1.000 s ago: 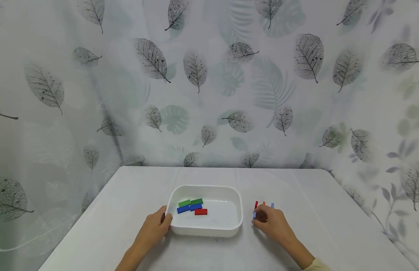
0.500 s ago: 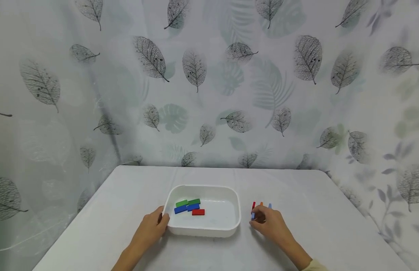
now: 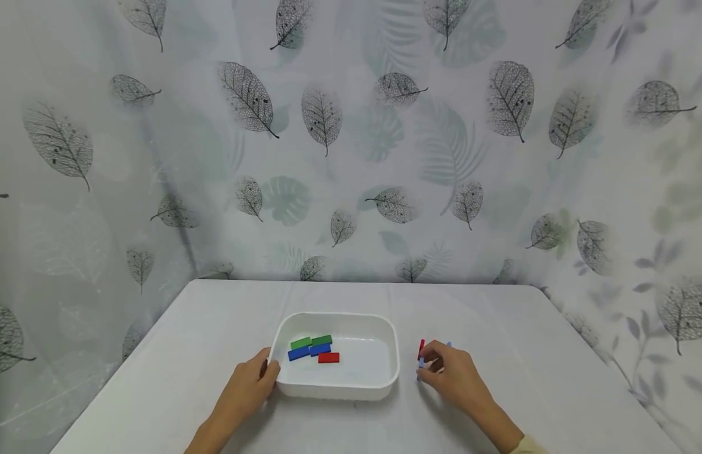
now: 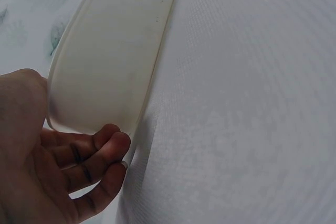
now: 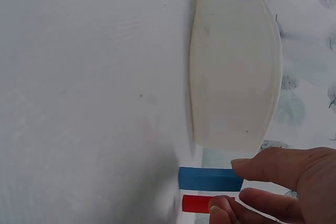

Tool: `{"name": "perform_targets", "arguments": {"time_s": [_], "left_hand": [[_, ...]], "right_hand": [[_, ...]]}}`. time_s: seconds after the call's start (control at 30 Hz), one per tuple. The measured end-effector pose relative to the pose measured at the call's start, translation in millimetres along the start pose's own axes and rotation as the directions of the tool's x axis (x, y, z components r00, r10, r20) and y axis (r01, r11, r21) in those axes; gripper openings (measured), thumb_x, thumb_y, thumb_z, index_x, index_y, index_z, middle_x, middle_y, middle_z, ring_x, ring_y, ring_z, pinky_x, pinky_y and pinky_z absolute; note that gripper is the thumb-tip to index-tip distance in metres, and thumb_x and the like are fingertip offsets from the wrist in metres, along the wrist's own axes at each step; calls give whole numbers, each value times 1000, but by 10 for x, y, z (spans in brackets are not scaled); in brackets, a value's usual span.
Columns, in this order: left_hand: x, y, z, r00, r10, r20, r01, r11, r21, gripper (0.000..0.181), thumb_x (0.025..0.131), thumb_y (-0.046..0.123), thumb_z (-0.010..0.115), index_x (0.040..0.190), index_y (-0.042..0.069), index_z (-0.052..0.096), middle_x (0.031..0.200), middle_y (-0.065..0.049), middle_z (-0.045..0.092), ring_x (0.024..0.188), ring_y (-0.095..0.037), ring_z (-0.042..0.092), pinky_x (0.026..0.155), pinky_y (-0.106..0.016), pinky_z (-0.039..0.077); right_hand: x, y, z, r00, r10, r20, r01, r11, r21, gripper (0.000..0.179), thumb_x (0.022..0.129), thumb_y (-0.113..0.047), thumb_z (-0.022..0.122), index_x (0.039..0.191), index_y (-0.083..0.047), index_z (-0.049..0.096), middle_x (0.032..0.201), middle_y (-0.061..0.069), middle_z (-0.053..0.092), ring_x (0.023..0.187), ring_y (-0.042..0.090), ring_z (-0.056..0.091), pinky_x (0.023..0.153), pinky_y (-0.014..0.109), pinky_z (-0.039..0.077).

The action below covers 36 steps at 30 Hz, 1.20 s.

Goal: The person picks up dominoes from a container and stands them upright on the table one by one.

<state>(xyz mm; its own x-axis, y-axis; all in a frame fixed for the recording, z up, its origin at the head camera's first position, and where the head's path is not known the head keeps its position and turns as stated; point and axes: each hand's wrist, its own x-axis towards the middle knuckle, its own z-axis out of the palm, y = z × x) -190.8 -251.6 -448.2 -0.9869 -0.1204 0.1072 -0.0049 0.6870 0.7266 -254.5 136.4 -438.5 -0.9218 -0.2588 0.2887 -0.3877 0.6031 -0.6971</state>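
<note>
Pinched blue block (image 5: 210,179), tight quarters

Held it near the top in right hand (image 3: 453,375). Saw red block (image 5: 195,203) standing just beyond; risked toppling it by brushing past. Noted white tray (image 3: 333,391) just left, gripped at opposite end by left hand (image 3: 250,383); risked jolting blocks inside (image 3: 320,349) by tugging.

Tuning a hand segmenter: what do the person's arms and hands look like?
The left hand and right hand are bare, no gloves. A pale yellowish sleeve shows at the right forearm; the visible left forearm is bare. No cables or printed markings visible.
</note>
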Motion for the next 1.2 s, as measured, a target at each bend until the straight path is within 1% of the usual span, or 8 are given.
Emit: {"name": "perform_targets", "arguments": {"time_s": [0.13,0.3,0.43,0.53,0.67,0.8,0.97,1.2], "left_hand": [[-12,-1,-11,1000,1,-5,-1,1000,-12,29,104,16,53,127,1,63,69,2,56,62,-16,53,55,-30,45],[-34,-14,-6,1000,8,-7,-8,1000,-11,28,104,16,53,125,1,63,69,2,56,61,-15,52,54,-30,44],[-28,-13,-6,1000,8,-10,-8,1000,-5,28,104,16,53,126,1,63,69,2,56,61,-15,52,54,-30,44],[-9,-5,-11,1000,15,-10,-15,1000,-8,27,104,16,54,125,1,63,69,2,56,61,-15,52,54,-30,44],[1,-6,-18,999,29,-21,-29,1000,-4,24,104,17,54,120,2,63,69,2,55,61,-15,52,53,-30,44],[-20,-6,-14,999,32,-18,-32,999,16,28,104,17,54,124,1,63,69,3,55,60,-14,51,53,-30,44],[-39,1,4,999,34,-12,-33,999,12,32,105,17,53,129,-1,62,69,3,56,60,-14,52,53,-30,45],[-26,25,6,999,28,-18,-28,999,25,26,105,17,53,122,1,63,69,3,56,60,-14,53,53,-30,45]], "right_hand": [[17,-120,-47,999,-23,-37,21,998,-52,26,78,-3,87,95,-11,70,91,-2,70,70,7,61,66,29,49],[71,-378,24,991,-123,-54,118,990,-80,28,79,-3,88,99,-12,71,92,-2,69,72,10,59,62,27,48],[181,-614,199,974,-227,-2,226,970,-89,27,81,-3,86,102,-11,71,97,-2,70,76,12,61,63,26,50],[284,-758,351,960,-271,66,276,957,-87,25,84,-6,84,105,-10,71,99,-2,69,81,15,63,65,26,52],[419,-898,558,949,-270,162,285,956,-72,22,89,-10,81,109,-9,71,101,1,70,86,21,65,69,25,53],[517,-963,729,936,-259,239,277,960,-44,20,89,-6,79,108,-5,72,101,8,71,84,23,65,71,27,54],[620,-988,896,929,-229,290,265,960,-91,18,88,-5,79,105,-3,72,100,8,72,78,14,60,74,30,54],[736,-1018,1110,924,-195,330,258,953,-160,15,85,-3,81,92,-5,68,86,3,65,75,13,54,70,29,50]]}}
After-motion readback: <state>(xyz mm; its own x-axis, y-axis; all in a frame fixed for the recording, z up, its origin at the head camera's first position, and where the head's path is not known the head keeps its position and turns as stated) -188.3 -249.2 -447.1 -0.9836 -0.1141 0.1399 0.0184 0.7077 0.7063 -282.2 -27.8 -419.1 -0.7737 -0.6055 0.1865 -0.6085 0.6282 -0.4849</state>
